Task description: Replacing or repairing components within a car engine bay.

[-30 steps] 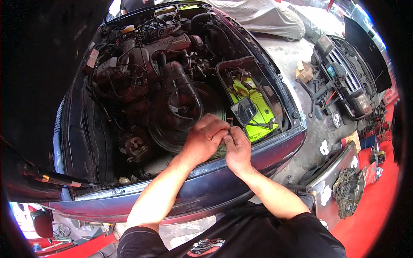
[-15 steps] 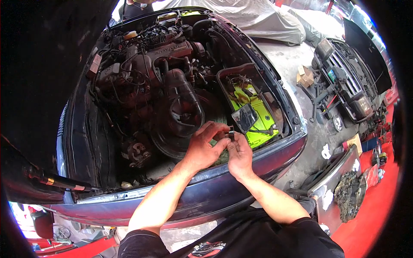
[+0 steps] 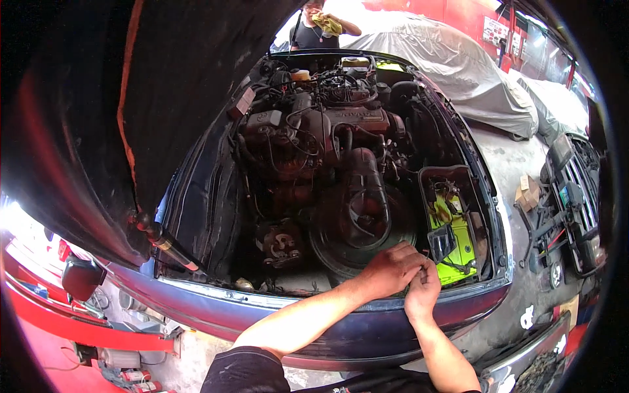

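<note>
My left hand (image 3: 395, 268) and my right hand (image 3: 423, 288) meet above the front edge of an open engine bay. The fingers of both are closed in a pinch around something small and dark, mostly hidden by the fingertips. Just beyond them, at the right, lies a bright yellow-green car battery (image 3: 462, 239) in a black tray, with a dark, flat, square piece (image 3: 441, 242) on top. To the left of the battery is a round black air-cleaner housing (image 3: 400, 226) with a thick duct (image 3: 362, 170) over it.
The engine (image 3: 354, 118) with hoses and wires fills the far bay. A raised hood (image 3: 78, 118) and its strut (image 3: 171, 249) stand at the left. Behind the car, a person (image 3: 318, 33) holds a yellow cloth (image 3: 327, 24). A covered vehicle (image 3: 445, 65) and a cardboard box (image 3: 527, 193) are farther right.
My view has swung left and up, so the bay sits farther right and lower. My hands stay together, with the left fingers more closed and the small dark piece less visible.
</note>
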Available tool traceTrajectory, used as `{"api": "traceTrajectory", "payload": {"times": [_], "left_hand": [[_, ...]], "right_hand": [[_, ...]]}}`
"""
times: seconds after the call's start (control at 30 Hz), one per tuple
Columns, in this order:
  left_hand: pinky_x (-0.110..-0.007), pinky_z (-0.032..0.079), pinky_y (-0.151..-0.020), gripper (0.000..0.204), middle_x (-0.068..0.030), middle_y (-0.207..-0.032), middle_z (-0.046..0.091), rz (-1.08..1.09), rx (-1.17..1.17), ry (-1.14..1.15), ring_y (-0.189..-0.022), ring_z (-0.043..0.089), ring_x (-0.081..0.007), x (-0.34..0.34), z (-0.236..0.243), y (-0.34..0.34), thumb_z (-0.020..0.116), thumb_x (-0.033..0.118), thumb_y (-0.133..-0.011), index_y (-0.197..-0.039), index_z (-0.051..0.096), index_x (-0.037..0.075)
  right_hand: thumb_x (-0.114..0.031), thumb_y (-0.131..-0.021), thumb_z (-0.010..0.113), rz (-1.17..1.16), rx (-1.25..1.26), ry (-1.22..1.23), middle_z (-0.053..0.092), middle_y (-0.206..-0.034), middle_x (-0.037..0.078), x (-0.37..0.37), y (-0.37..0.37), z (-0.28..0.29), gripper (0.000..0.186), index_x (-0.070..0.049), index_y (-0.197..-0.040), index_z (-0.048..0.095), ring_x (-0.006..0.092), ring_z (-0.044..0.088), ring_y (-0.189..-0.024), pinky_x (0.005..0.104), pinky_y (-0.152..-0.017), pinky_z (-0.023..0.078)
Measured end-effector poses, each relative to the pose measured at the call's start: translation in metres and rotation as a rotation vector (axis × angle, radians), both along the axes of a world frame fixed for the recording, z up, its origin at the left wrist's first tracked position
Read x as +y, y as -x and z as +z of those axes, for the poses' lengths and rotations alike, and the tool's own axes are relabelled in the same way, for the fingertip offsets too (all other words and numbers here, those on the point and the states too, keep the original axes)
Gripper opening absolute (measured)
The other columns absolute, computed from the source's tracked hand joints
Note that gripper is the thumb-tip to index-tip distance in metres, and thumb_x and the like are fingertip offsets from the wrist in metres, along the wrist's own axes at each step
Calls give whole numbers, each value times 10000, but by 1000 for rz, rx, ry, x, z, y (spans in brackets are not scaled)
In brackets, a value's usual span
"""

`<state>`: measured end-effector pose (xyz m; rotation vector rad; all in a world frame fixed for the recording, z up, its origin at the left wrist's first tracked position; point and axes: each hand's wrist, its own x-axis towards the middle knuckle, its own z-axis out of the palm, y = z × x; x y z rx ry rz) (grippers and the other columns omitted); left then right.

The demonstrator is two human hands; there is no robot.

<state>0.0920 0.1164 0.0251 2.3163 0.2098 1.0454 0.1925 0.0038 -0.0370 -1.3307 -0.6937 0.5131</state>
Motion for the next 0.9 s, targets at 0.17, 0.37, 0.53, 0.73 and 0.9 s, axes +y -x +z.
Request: {"api": "traceTrajectory", "payload": {"times": [0.17,0.37,0.53,0.73,0.9], "left_hand": [[-439,570,-826,141,-111,-998,701,-8,-3,-61,-964,681,-338,-1,-3,0,741,48,-862,-999,711,45],[-450,569,-849,166,-113,-1020,707,10,45,16,-1000,684,-345,-1,-3,0,715,117,-909,-1060,712,48],[-451,569,-857,189,-116,-1030,713,64,55,23,-1005,687,-348,-1,-4,-2,708,141,-923,-1087,712,48],[-446,570,-851,165,-116,-996,722,21,91,26,-981,695,-350,2,-5,-1,718,135,-917,-1053,722,42],[-446,566,-843,153,-114,-957,710,-2,92,52,-948,692,-347,2,-4,1,719,119,-906,-1035,723,36]], "right_hand": [[94,-999,478,11,-75,37,668,-1089,57,-3,-2,-2,257,28,-1191,635,119,613,-1005,251,-896,483],[90,-1003,510,15,-13,-16,687,-1097,77,0,5,2,312,56,-1297,608,122,658,-1002,245,-895,517],[79,-999,565,-50,-216,91,698,-1082,87,-3,3,0,370,83,-1369,576,118,673,-987,259,-851,540],[69,-995,561,-12,-158,72,716,-1003,108,-2,4,2,325,71,-1316,612,93,671,-926,250,-814,533],[66,-997,555,-32,-237,145,710,-979,104,-4,4,8,309,73,-1299,620,89,665,-897,248,-794,532]]}}
